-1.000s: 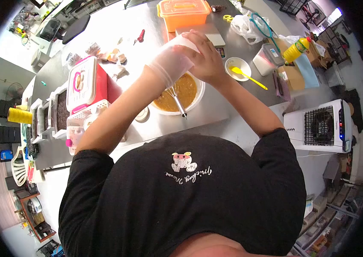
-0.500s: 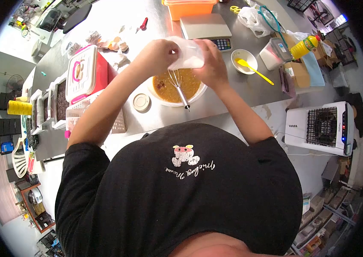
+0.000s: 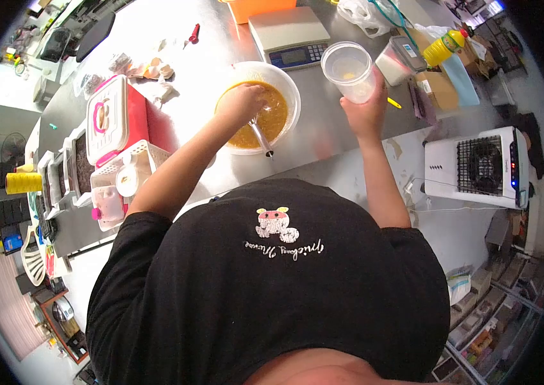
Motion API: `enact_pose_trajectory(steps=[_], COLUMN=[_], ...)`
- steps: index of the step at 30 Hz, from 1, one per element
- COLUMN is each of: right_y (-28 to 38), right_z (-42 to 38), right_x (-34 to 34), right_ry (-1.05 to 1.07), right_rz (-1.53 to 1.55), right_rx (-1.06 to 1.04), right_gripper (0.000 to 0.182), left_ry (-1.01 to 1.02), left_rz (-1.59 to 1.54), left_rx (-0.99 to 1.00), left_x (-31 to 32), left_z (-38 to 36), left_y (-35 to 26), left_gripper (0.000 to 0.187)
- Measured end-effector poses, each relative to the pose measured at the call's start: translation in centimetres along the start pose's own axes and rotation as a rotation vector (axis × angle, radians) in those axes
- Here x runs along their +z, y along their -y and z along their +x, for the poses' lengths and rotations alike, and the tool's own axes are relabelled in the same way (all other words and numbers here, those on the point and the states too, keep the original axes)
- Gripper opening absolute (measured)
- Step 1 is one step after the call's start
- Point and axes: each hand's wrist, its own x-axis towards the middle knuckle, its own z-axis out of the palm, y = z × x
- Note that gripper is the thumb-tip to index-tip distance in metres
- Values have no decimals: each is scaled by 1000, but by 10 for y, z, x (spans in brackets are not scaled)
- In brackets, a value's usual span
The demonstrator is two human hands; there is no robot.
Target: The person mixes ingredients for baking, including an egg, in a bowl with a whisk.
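A white bowl (image 3: 292, 96) holds a yellow-brown mixture (image 3: 276, 120). In it a whisk (image 3: 259, 136) leans on the near rim, handle toward me. My left hand (image 3: 241, 104) is over the bowl beside the whisk's wires, its fingers curled downward; what they grip, if anything, is hidden. To the right, my right hand (image 3: 367, 109) is wrapped round a clear plastic container (image 3: 347, 67), tilted with its mouth toward me. Some pale residue shows inside it. The yellow handle (image 3: 394, 102) of a spatula sticks out beyond my right hand.
Behind the bowl stand a kitchen scale (image 3: 290, 32) and an orange tub (image 3: 262, 9). At left are a red-and-white box (image 3: 110, 122), a white basket (image 3: 150, 156) and eggshells (image 3: 156, 68). At right are a lidded container (image 3: 401, 59), a yellow bottle (image 3: 445, 47) and an air cooler (image 3: 477, 168).
My right hand has carried the plastic container away from above the bowl to the right. My left hand has come off the container and lowered to the bowl.
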Motion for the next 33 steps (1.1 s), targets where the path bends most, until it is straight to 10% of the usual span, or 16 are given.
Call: enact_pose_trajectory(steps=[22,25,29,33], right_y=[-3,-1,5,19], right_z=[-32,-36,-38,-35], right_x=[-16,-13,-9,-5], right_ry=[58,96,173,333], right_rz=[39,77,169,328], right_rx=[124,136,168,180], right_gripper=[81,81,83,92], left_ry=[-311,14,-510,-214], left_rz=[234,-49,-204,8], left_rx=[112,-350,-265,-594], left_x=[-5,-32,-21,33], left_z=[-6,-26,-80,-124], left_y=[9,11,67,115], left_gripper=[15,18,72,87])
